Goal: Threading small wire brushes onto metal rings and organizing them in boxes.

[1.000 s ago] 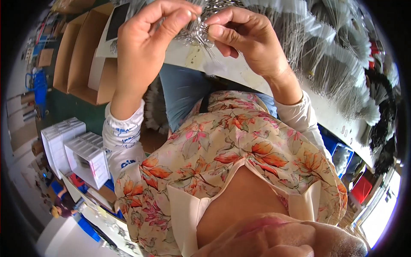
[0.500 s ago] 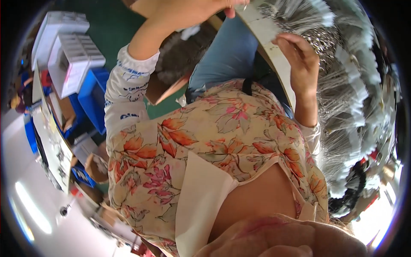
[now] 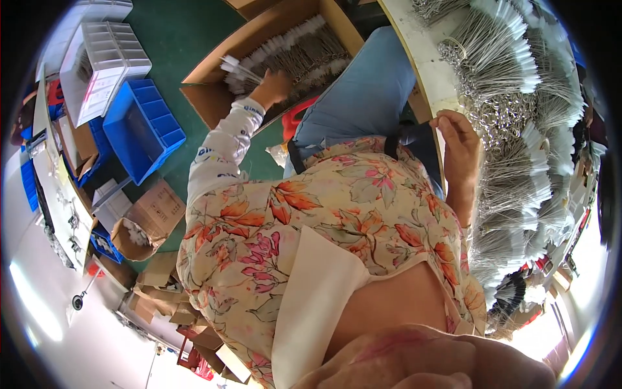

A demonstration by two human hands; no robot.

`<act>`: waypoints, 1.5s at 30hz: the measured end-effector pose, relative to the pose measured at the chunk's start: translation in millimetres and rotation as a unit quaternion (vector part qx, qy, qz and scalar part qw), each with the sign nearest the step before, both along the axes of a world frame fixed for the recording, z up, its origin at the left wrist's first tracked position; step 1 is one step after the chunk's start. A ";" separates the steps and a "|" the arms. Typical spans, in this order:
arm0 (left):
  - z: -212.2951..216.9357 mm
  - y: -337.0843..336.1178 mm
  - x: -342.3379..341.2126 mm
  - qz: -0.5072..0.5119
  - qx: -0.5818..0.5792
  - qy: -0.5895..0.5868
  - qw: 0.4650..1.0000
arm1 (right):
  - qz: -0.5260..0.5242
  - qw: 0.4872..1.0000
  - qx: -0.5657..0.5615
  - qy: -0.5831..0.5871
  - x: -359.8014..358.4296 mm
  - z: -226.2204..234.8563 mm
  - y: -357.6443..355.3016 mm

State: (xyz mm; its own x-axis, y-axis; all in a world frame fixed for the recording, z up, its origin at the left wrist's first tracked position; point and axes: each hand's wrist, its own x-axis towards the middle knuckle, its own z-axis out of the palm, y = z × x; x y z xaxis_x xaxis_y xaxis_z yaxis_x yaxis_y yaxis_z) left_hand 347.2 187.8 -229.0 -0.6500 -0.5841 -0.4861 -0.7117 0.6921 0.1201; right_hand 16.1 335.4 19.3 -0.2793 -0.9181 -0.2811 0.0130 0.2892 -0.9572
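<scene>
My left hand (image 3: 275,89) reaches into an open cardboard box (image 3: 217,59) at the far left of my legs. Inside lie rows of thin wire brushes (image 3: 304,48) with white bristle ends. Several white brush tips stick out beside that hand; motion blurs its fingers, so whether it grips them is unclear. At the near edge of the table (image 3: 435,81), my right hand (image 3: 459,136) has its fingers curled, thumb and forefinger close together. Anything between them is too small to see. Beside it are heaped bundles of similar wire brushes (image 3: 508,162), with metal loops at one end.
Blue plastic bins (image 3: 146,129) and white plastic crates (image 3: 116,55) stand on the left. Cardboard boxes (image 3: 159,211) are behind them on the green floor (image 3: 178,32). Something red (image 3: 295,122) shows between the brush box and my leg.
My left hand has gone from above the table, down and left into the cardboard box. My right hand has drawn back along the table edge. The view has shifted, showing more of the box.
</scene>
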 end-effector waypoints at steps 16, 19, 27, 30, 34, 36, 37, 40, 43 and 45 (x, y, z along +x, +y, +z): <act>356.9 -83.5 -210.3 -0.069 0.383 0.322 0.863 | -0.043 0.983 -0.108 0.141 -127.9 96.9 23.2; 399.6 -96.0 -306.6 -0.129 0.341 0.362 0.858 | -0.083 0.953 -0.175 0.234 -180.9 119.9 59.0; 335.6 -253.5 -527.0 -0.104 0.095 0.335 0.932 | -0.221 0.911 -0.068 0.342 -282.9 160.7 126.9; 309.1 -316.2 -549.9 -0.186 -0.234 0.309 0.903 | -0.218 0.919 -0.021 0.326 -326.4 153.6 123.8; 291.1 -265.6 -580.2 -0.079 -0.286 0.207 0.932 | -0.244 0.905 0.013 0.349 -374.0 127.3 115.7; 296.2 -261.5 -577.9 -0.049 -0.292 0.181 0.938 | -0.222 0.912 0.003 0.345 -393.2 116.2 94.4; 297.3 -263.6 -575.8 -0.049 -0.303 0.194 0.932 | -0.220 0.912 -0.001 0.345 -405.6 106.3 78.6; 297.1 -258.1 -574.3 -0.051 -0.302 0.224 0.925 | -0.229 0.901 0.004 0.369 -441.6 75.3 42.2; 310.1 -263.7 -568.0 -0.024 -0.310 0.289 0.905 | -0.239 0.816 0.188 0.491 -458.6 63.9 11.5; 321.8 -256.8 -562.7 -0.016 -0.281 0.466 0.839 | -0.225 0.795 0.254 0.503 -465.3 52.3 -1.0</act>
